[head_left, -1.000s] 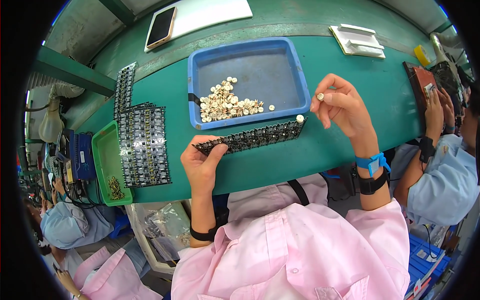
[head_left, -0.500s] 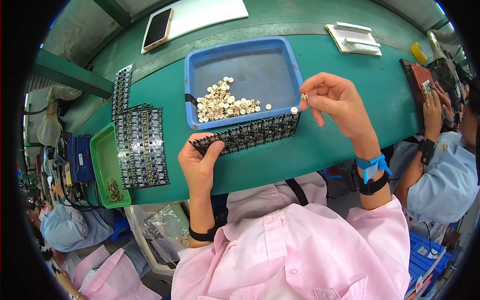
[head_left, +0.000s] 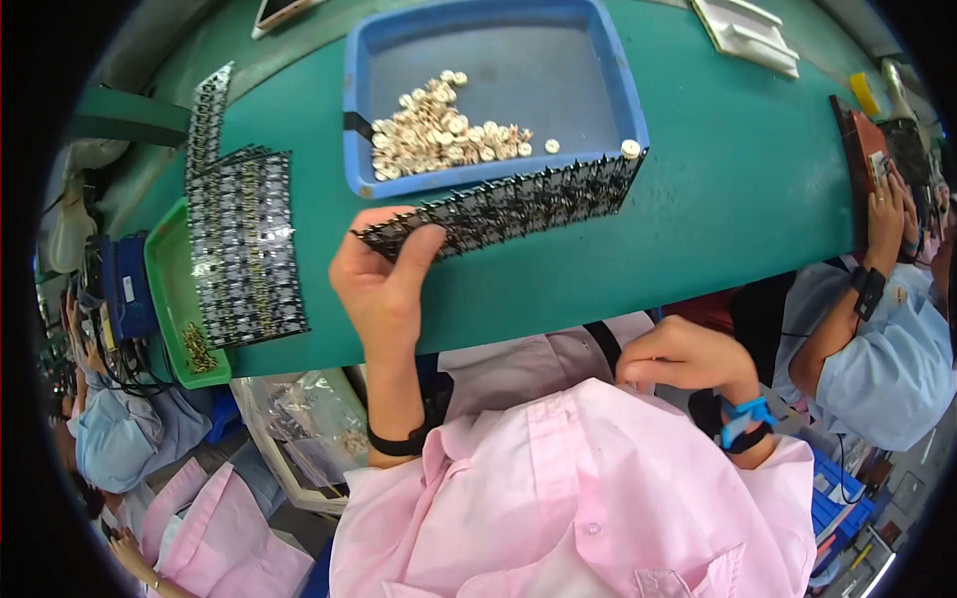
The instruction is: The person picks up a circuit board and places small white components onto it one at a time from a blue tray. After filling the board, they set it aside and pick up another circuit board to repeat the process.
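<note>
My left hand (head_left: 384,269) grips the near left end of a black circuit board panel (head_left: 518,204), thumb on its face, holding it tilted along the front of a blue tray (head_left: 638,100). One small white round part (head_left: 630,149) sits at the panel's far right corner. Inside the tray lies a heap of similar white round parts with coppery metal bits (head_left: 429,135). My right hand (head_left: 688,354) is down in front of my shirt, past the table's near edge. Its fingers are curled together, and whatever they hold is hidden.
Left on the green table (head_left: 718,199) lie stacked circuit board panels (head_left: 249,249), beside a green tray (head_left: 159,269) with small brass-coloured parts. A white holder (head_left: 748,35) lies at the back right. Co-workers sit on both sides; one's hands (head_left: 887,219) are at the right.
My right hand has dropped from beside the tray to the front of my shirt; the small white part in its pinch no longer shows. The view has shifted; my left hand keeps the panel.
</note>
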Motion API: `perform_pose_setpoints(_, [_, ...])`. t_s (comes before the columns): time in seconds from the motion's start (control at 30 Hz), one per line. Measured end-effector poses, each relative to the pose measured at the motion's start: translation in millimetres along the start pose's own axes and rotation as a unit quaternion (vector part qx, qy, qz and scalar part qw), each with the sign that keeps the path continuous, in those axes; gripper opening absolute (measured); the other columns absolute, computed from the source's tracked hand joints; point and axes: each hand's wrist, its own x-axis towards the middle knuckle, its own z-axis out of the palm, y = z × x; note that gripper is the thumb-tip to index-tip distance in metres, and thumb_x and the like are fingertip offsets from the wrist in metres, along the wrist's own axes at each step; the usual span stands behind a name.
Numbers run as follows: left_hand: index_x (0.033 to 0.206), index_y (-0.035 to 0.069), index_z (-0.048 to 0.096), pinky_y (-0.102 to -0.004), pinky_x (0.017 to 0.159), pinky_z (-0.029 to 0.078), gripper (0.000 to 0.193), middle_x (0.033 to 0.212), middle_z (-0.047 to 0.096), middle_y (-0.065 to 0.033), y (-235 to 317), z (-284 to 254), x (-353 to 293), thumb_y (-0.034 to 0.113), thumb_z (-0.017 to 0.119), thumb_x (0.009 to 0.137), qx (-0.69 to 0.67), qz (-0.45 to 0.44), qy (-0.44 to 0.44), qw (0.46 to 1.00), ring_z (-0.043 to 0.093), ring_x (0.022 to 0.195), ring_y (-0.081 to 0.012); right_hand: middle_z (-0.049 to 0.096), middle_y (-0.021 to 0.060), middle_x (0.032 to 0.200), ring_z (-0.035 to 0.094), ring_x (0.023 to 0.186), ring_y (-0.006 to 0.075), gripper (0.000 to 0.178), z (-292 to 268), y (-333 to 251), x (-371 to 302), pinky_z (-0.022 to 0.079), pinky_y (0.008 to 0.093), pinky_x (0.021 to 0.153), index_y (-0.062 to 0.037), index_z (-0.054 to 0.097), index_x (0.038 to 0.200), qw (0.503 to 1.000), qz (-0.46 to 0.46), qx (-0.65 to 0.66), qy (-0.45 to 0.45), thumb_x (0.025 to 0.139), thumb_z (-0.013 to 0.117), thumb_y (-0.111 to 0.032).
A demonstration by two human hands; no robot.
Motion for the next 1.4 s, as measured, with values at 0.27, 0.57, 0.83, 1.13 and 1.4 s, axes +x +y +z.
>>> perform_pose_setpoints(0.27, [0.082, -0.001, 0.052, -0.0177, 0.061, 0.039, 0.017, 0.075, 0.055, -0.0031, -3, 4, 6, -0.001, 0.061, 0.067, -0.021, 0.051, -0.02, 0.998, 0.049, 0.066, -0.0066, 0.053, 0.0149, 0.069, 0.05, 0.063, 0.0252, 0.011, 76, 130, 75, 0.04, 0.0341, 0.06, 0.0003, 0.053, 0.078, 0.962, -0.118, -0.21, 0.129, 0.067, 0.049, -0.001])
perform_pose_setpoints(0.57, [0.083, -0.001, 0.052, -0.0183, 0.064, 0.039, 0.018, 0.077, 0.055, -0.0034, -9, 4, -2, -0.001, 0.061, 0.067, -0.025, 0.07, 0.003, 0.997, 0.05, 0.068, -0.0072, 0.053, 0.0139, 0.069, 0.049, 0.065, 0.0296, 0.008, 62, 84, 54, 0.038, 0.0333, 0.057, 0.001, 0.052, 0.068, 0.988, -0.105, 0.015, 0.11, 0.062, 0.046, 0.003])
perform_pose_setpoints(0.83, [0.081, 0.0, 0.052, -0.0187, 0.063, 0.04, 0.017, 0.076, 0.055, -0.0032, -5, 4, 5, -0.001, 0.061, 0.067, -0.033, 0.082, -0.013, 0.996, 0.05, 0.068, -0.0078, 0.048, 0.0103, 0.05, 0.05, 0.053, 0.027, 0.008, 53, 105, 45, 0.037, 0.0338, 0.05, -0.0049, 0.048, 0.055, 0.915, -0.084, -0.395, 0.015, 0.063, 0.051, -0.006])
perform_pose_setpoints(1.13, [0.079, 0.002, 0.052, -0.0221, 0.059, 0.044, 0.015, 0.075, 0.055, -0.0046, 5, 6, -1, 0.0, 0.06, 0.067, 0.021, 0.086, -0.05, 0.995, 0.051, 0.065, -0.0092, 0.055, 0.014, 0.061, 0.052, 0.055, 0.0303, 0.016, 71, 114, 46, 0.041, 0.037, 0.051, -0.0088, 0.061, 0.072, 0.903, -0.101, -0.406, -0.094, 0.06, 0.05, -0.009])
perform_pose_setpoints(1.4, [0.077, 0.001, 0.052, -0.0184, 0.059, 0.037, 0.014, 0.071, 0.052, 0.002, 5, 3, -3, 0.005, 0.061, 0.068, -0.01, 0.057, -0.064, 0.996, 0.045, 0.065, -0.0042, 0.054, 0.0156, 0.064, 0.052, 0.056, 0.0295, 0.009, 52, 23, 20, 0.04, 0.0331, 0.05, -0.0011, 0.056, 0.07, 0.972, -0.052, -0.23, -0.024, 0.061, 0.053, -0.001])
